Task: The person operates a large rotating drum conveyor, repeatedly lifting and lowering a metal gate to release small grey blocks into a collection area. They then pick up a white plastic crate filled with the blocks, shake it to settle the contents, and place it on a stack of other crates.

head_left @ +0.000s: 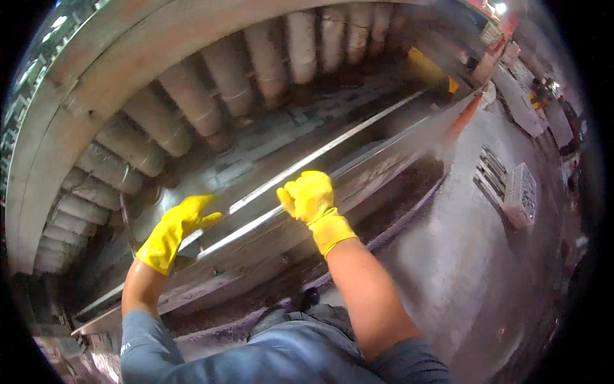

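Observation:
My left hand (181, 227), in a yellow rubber glove, is held over the near side of a long metal trough. Its fingers and thumb are spread, with nothing visible between them. Farther right, my right hand (311, 197), in a matching glove, has its fingers curled in; the palm is turned away, so anything inside is hidden. Between and beyond the hands runs a thin pale metal rail (326, 148) along the trough. A second bright edge (246, 232) lies nearer to me, passing below the right hand. I cannot tell whether either hand touches the metal.
A row of thick grey cylinders (268, 64) lines the far side under a broad curved metal beam (48, 141). Yellow pieces (427, 66) sit at the trough's far right end. On the grey floor (435, 269) at right stands a pale slotted crate (521, 192).

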{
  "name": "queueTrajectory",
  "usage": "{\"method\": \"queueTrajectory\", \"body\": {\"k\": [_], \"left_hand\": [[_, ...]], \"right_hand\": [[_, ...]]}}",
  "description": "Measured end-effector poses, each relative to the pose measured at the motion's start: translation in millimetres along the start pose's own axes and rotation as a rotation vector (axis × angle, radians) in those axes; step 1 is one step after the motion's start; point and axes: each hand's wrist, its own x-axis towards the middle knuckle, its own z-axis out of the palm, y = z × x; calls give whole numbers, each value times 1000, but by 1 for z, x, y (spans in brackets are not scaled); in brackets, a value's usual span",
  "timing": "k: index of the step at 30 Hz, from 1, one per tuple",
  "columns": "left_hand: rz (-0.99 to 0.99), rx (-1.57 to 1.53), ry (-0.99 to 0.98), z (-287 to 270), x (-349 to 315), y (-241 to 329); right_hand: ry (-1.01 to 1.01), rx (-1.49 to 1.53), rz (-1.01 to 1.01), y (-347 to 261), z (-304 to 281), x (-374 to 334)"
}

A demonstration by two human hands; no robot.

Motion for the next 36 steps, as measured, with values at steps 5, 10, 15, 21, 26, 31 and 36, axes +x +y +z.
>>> {"method": "queueTrajectory", "body": {"k": [5,10,15,21,26,31,36], "left_hand": [[-28,-63,323,38,-110,13],[-90,332,811,117,-148,39],[-40,182,916,156,-185,50],[-293,-422,303,347,-320,-47],[-1183,-284,579,687,-613,-46],[-1772,-900,-8,692,-790,53],[-1653,-963,-72,691,-832,97]], "right_hand": [[68,-24,-6,-1,-1,-2],[-53,-90,19,-10,-4,-5],[-269,-248,37,-9,-3,0],[-335,-200,107,-19,8,-5],[-323,65,178,-103,42,-26],[-435,123,11,-231,66,-19],[-421,-41,-331,-437,128,-22]]}}
